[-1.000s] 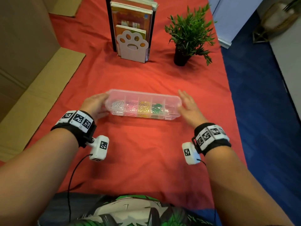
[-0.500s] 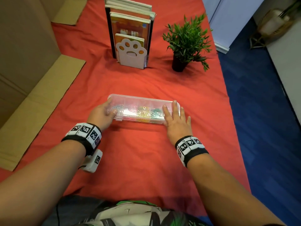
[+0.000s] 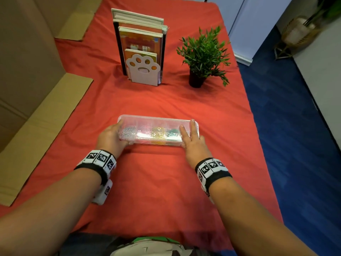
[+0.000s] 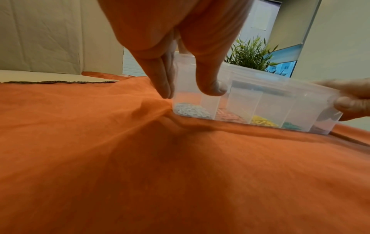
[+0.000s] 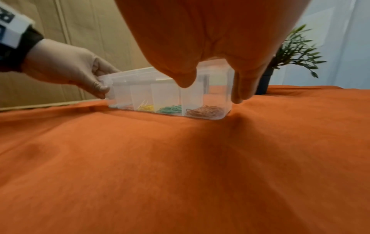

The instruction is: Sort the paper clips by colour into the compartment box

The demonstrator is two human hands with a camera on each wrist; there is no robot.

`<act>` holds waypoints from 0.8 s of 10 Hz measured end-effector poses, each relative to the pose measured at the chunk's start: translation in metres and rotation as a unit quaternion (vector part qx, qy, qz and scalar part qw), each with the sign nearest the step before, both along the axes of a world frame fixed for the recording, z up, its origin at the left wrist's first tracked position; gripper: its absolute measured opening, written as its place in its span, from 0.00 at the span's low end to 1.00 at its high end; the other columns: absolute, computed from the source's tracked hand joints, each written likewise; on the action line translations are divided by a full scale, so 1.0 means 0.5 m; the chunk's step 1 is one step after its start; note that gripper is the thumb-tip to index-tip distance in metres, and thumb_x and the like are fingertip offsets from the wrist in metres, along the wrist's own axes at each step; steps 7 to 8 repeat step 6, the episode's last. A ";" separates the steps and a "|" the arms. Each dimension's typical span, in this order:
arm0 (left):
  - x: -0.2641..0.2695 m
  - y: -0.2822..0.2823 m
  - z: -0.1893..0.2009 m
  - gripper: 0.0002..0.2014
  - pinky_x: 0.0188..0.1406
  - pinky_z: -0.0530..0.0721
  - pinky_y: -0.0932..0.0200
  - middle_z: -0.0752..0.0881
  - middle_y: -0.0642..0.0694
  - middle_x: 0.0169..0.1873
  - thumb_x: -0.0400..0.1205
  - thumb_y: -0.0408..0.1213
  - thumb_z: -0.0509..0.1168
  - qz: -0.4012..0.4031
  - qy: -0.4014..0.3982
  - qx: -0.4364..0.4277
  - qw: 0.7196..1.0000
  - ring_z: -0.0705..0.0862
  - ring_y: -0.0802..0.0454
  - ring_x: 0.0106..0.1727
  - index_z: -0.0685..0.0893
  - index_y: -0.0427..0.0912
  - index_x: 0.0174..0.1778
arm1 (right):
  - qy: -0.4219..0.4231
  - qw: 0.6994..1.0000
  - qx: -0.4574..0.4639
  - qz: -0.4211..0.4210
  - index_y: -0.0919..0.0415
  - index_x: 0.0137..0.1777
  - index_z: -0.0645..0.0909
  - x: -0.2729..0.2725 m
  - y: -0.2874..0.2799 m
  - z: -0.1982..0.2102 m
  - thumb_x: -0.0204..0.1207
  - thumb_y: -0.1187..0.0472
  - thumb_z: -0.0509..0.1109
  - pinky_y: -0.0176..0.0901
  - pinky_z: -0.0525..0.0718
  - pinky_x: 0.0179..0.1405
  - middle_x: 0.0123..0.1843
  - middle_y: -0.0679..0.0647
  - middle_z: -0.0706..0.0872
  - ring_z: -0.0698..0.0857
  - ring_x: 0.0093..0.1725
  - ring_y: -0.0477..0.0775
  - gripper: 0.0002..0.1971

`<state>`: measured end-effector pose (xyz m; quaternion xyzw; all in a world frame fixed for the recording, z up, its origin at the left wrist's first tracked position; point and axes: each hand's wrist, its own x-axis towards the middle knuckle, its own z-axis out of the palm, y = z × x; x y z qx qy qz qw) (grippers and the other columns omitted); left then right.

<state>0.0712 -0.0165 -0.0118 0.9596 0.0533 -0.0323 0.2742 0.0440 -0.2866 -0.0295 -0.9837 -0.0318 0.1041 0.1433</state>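
A clear compartment box [image 3: 156, 121] with its lid down lies on the red cloth. Its compartments hold white [image 3: 127, 133], pink [image 3: 144, 133], yellow [image 3: 158, 134] and green paper clips [image 3: 172, 133]. The right wrist view also shows reddish-brown clips [image 5: 204, 110] in the end compartment. My left hand [image 3: 118, 133] grips the box's left end, thumb on the front wall [image 4: 212, 90]. My right hand [image 3: 190, 137] holds the right end. Two of its fingers [image 3: 192, 126] lie on the lid. Its thumb [image 5: 186, 82] is on the front wall.
A paw-shaped bookend with upright books [image 3: 143, 71] and a small potted plant [image 3: 201, 58] stand behind the box. Flattened cardboard [image 3: 36, 117] lies along the left side. The table's right edge drops to a blue floor [image 3: 295, 145].
One second ago both hands flanked the box ends. The right hand has since come onto the lid at the right end, and the left hand now grips the left end.
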 end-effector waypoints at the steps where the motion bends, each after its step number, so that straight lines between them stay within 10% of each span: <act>1: 0.015 -0.003 -0.001 0.44 0.67 0.72 0.54 0.81 0.35 0.65 0.63 0.41 0.80 -0.001 -0.015 -0.003 1.000 0.78 0.39 0.67 0.70 0.41 0.75 | -0.004 1.000 0.014 0.002 0.42 0.82 0.45 0.016 -0.007 0.005 0.84 0.60 0.53 0.56 0.75 0.66 0.84 0.51 0.33 0.70 0.60 0.64 0.30; 4: 0.096 -0.014 0.003 0.46 0.68 0.73 0.52 0.79 0.35 0.67 0.65 0.45 0.79 0.001 0.031 0.024 0.999 0.78 0.39 0.68 0.66 0.44 0.78 | 0.028 0.999 -0.023 -0.006 0.40 0.82 0.42 0.103 -0.011 0.018 0.78 0.72 0.53 0.52 0.73 0.66 0.84 0.51 0.32 0.70 0.60 0.63 0.39; 6: 0.060 -0.004 -0.007 0.54 0.78 0.62 0.52 0.65 0.37 0.78 0.62 0.39 0.80 0.003 0.026 -0.037 0.999 0.62 0.42 0.80 0.55 0.46 0.81 | 0.019 0.997 -0.072 -0.011 0.43 0.82 0.40 0.066 -0.010 0.047 0.80 0.59 0.58 0.71 0.47 0.79 0.85 0.51 0.35 0.45 0.82 0.70 0.37; 8: 0.060 -0.004 -0.007 0.54 0.78 0.62 0.52 0.65 0.37 0.78 0.62 0.39 0.80 0.003 0.026 -0.037 0.999 0.62 0.42 0.80 0.55 0.46 0.81 | 0.019 0.997 -0.072 -0.011 0.43 0.82 0.40 0.066 -0.010 0.047 0.80 0.59 0.58 0.71 0.47 0.79 0.85 0.51 0.35 0.45 0.82 0.70 0.37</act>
